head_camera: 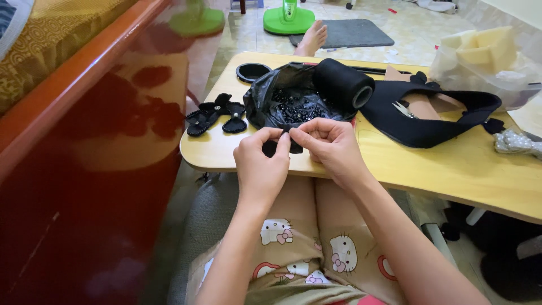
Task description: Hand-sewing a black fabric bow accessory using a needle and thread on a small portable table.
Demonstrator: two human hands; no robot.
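My left hand and my right hand meet at the near edge of a low wooden table. Together they pinch a small black fabric piece between thumbs and fingertips. Just beyond them lies an open black plastic bag holding several small dark beads. A roll of black fabric rests on the bag's right side. Finished black fabric flowers lie to the left of the bag.
A black fabric strip loops across the table's right half, with scissors inside the loop. A black round lid sits at the far left. A clear bag of foam pieces stands far right. A glossy red bed frame rises on my left.
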